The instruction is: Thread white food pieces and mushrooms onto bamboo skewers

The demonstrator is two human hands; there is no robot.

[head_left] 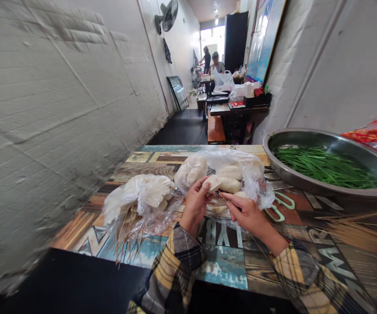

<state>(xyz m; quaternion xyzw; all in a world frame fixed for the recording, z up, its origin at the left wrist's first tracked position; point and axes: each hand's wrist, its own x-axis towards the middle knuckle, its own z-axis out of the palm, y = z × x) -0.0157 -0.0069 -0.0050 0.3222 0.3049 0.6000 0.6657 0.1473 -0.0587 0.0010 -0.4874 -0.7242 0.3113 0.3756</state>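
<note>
Over the middle of the table, my left hand (195, 204) pinches a flat, pale white slice (213, 183), its exact food kind unclear. My right hand (246, 213) is closed on a thin wooden skewer (257, 239), whose tip end is near the slice; I cannot tell whether it has pierced it. Behind and under both hands lies an open clear plastic bag (255, 174) with several pale, rounded pieces (230, 185). To the left, another plastic bag (142, 187) holds white slices, with several skewers (131, 233) sticking out toward me.
A steel bowl (322, 185) of cut green stalks (325, 163) stands at the right. Green-handled scissors (278, 209) lie beside the bag. Loose skewers (361, 231) are at the right edge. White wall (60, 109) runs along the left; two people are far back.
</note>
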